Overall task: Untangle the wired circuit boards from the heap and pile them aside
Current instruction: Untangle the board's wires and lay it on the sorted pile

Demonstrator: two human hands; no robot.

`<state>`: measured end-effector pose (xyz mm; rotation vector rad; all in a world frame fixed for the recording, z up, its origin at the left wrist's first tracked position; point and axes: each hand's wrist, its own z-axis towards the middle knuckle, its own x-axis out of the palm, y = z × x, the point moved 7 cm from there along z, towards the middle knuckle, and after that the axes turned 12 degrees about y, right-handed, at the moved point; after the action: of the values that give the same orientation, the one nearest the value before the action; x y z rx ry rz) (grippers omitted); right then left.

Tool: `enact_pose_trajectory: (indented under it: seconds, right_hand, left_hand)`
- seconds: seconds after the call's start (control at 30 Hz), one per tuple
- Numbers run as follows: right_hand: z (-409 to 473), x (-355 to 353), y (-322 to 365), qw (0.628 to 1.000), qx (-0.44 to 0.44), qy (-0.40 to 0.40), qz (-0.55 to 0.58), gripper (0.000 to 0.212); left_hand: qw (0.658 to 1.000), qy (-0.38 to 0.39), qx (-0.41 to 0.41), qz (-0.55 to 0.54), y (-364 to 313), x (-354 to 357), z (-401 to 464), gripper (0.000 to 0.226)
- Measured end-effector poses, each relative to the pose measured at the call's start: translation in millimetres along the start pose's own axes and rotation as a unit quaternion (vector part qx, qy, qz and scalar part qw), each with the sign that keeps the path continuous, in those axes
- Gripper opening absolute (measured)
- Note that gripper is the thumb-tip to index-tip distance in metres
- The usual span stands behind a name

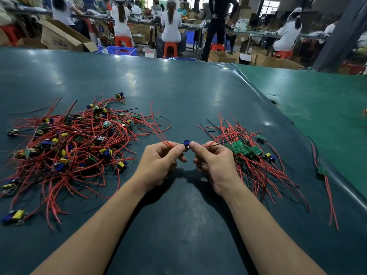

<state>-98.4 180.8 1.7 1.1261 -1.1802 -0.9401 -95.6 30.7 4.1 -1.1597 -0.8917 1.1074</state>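
Observation:
A tangled heap (67, 147) of small circuit boards with red and black wires lies on the left of the dark green table (178, 92). A smaller pile (250, 153) of sorted boards lies to the right. Between them I hold one small circuit board (186, 144) with a blue part just above the table. My left hand (158, 165) pinches its red wires at the board's left side. My right hand (214, 165) pinches the board's right side, where a black wire runs off to the right. The red wires arc up and back toward the heap.
A single board with red wires (325, 187) lies alone near the table's right edge, where a lighter green mat (317, 100) begins. Behind the table, several people sit on red stools at benches, with cardboard boxes (59, 36) and blue crates around.

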Motion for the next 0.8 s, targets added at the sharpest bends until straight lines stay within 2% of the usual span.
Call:
enact_pose_trajectory:
  seconds: [0.17,0.37,0.53,0.67,0.8]
  right_hand:
    - [-0.3,4.8,-1.9,1.0,0.012,0.021,-0.017,0.02]
    - [1.4,6.7,-1.2,0.999,-0.004,0.039,0.026,0.003]
    - [0.9,13.0,1.1,0.996,-0.037,0.075,0.023,0.012]
    - [1.2,7.6,0.4,0.998,-0.052,0.028,0.003,0.007]
    - [3.1,2.8,-2.9,0.998,-0.051,-0.012,0.016,0.011]
  left_hand:
    - [1.0,-0.005,0.003,-0.004,-3.5,-3.4,1.0,0.017]
    - [0.999,-0.036,-0.023,-0.028,1.1,-7.5,0.7,0.02]
    - [0.997,-0.052,-0.025,-0.043,1.6,-13.3,-0.7,0.026]
    - [0.999,-0.033,-0.026,-0.029,-0.4,-10.2,-0.9,0.025]
    - [0.999,-0.03,-0.031,-0.017,0.7,-9.7,-0.6,0.026]
